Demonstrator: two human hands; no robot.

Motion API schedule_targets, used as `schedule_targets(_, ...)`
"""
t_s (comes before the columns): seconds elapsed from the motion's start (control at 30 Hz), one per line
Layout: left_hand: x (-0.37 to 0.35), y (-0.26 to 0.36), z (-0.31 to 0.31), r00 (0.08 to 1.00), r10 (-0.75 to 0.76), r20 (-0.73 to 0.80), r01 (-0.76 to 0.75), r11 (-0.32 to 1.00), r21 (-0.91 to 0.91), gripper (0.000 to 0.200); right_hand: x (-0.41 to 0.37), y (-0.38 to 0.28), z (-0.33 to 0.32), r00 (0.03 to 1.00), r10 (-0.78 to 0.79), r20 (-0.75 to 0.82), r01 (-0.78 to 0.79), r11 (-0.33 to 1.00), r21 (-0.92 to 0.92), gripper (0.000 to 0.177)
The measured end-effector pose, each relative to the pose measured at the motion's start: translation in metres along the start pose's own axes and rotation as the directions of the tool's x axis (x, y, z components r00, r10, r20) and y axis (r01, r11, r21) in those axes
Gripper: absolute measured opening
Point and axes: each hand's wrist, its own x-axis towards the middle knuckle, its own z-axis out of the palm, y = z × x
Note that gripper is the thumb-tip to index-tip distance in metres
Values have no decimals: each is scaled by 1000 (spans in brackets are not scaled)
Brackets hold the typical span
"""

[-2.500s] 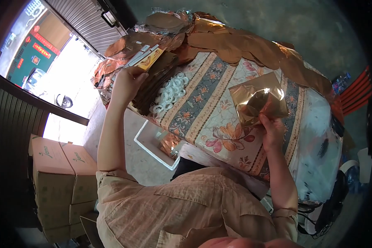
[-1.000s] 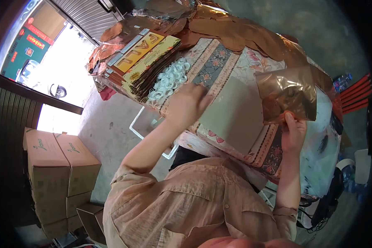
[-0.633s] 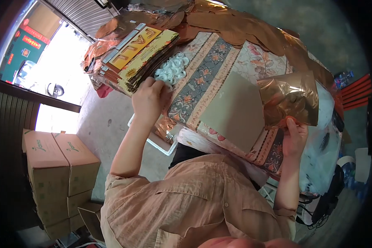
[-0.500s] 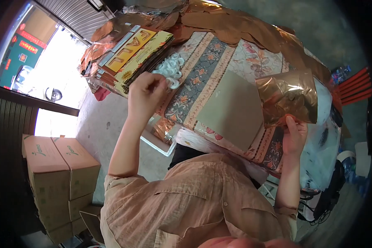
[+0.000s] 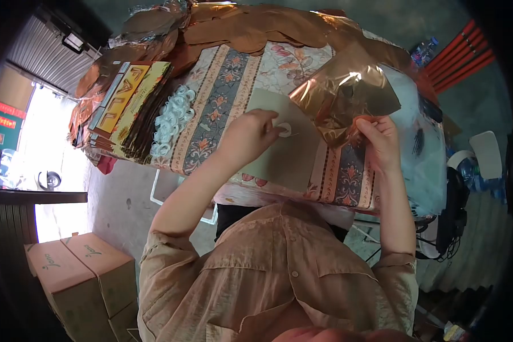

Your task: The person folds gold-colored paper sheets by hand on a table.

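Observation:
My left hand (image 5: 251,137) is over a grey-beige board (image 5: 288,162), its fingers pinched on a small white ring of string (image 5: 284,130). My right hand (image 5: 379,139) grips the lower edge of a shiny copper-coloured foil sheet (image 5: 353,94), which is raised over the right part of the board. A pile of similar white string rings (image 5: 174,119) lies to the left on the patterned tablecloth (image 5: 218,102). Beside it stands a stack of printed cards (image 5: 131,105) with the letters "FALL" on top.
Brown foil cutouts (image 5: 256,28) line the table's far edge. Clear plastic wrap (image 5: 424,159) covers the table's right end. Cardboard boxes (image 5: 80,273) stand on the floor at the lower left. Red poles (image 5: 461,57) are at the upper right.
My left hand has moved right from the pile of rings to above the board, with a ring now visible at its fingers. The foil in my right hand has tilted. The camera view has shifted.

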Motion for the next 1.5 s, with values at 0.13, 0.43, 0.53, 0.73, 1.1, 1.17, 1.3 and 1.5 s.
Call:
schedule_targets(0.13,-31,-18,-36,984,118,-136,-120,993,-7,22,2,-5,-6,994,82,72,-76,993,-88,17)
schedule_targets(0.43,-80,-11,-20,970,217,-105,-198,966,167,32,25,17,50,854,435,286,-348,886,-306,27)
schedule_targets(0.53,-83,-9,-22,989,74,-124,-76,997,-14,36,38,30,40,728,600,332,-472,790,-392,33)
schedule_targets(0.73,-56,-13,-25,982,178,-62,-181,982,-46,39,41,39,31,718,634,286,-456,740,-495,50)
schedule_targets(1.1,-19,-15,-5,936,338,94,-346,934,85,57,29,18,59,843,511,165,-208,594,-777,63)
schedule_targets(1.17,-20,-16,-4,936,337,101,-346,934,92,58,27,12,64,856,486,177,-138,544,-828,64)
schedule_targets(1.3,-18,-16,-5,933,337,125,-350,931,102,58,26,18,57,908,373,189,31,391,-920,66)
schedule_targets(1.5,-17,-11,-10,930,325,170,-352,922,162,61,3,12,47,918,-65,392,396,84,-914,78)
